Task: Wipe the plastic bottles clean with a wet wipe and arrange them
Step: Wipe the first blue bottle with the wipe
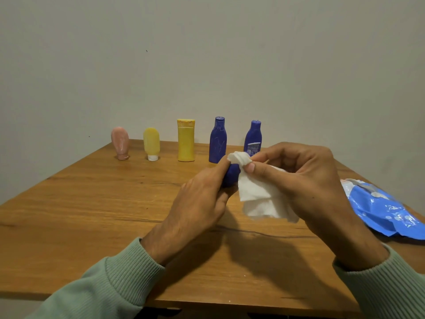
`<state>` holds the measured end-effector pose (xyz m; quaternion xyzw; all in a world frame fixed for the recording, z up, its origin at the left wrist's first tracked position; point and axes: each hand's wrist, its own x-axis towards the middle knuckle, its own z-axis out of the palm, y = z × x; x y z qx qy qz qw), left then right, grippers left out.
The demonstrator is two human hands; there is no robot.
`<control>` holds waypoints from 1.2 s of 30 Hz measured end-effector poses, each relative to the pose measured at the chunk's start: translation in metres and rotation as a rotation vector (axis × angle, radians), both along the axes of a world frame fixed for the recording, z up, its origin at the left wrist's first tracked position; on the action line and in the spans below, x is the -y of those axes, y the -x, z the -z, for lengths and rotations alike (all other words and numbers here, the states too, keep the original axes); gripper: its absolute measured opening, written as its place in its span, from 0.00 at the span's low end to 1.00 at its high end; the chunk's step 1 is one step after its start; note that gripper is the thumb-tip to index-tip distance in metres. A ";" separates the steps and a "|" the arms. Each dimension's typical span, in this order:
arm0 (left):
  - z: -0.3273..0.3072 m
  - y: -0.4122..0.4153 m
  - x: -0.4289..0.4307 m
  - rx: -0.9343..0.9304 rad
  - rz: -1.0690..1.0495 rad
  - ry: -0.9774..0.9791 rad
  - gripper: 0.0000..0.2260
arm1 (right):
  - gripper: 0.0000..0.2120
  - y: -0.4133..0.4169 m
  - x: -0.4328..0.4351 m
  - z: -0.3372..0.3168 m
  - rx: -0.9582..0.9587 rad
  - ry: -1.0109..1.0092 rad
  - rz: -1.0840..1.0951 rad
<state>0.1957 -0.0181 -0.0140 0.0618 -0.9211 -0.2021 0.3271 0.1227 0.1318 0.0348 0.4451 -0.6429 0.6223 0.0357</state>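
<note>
My left hand (202, 199) grips a small dark blue bottle (231, 177) above the middle of the table; most of the bottle is hidden by my fingers. My right hand (305, 180) pinches a white wet wipe (257, 196) and holds it wrapped over the bottle's top end. Along the back edge stand a pink tube (120, 143), a pale yellow tube (151, 143), a tall yellow bottle (185, 140), a blue bottle (217, 140) and a second blue bottle (253, 137) with a label, partly behind the wipe.
A blue wet-wipe pack (381, 208) lies at the right edge of the wooden table (92, 203). A plain wall rises right behind the row of bottles.
</note>
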 end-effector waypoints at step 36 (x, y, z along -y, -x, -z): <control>0.001 -0.001 -0.003 -0.040 0.033 0.003 0.19 | 0.07 -0.003 -0.003 -0.003 -0.155 -0.043 -0.038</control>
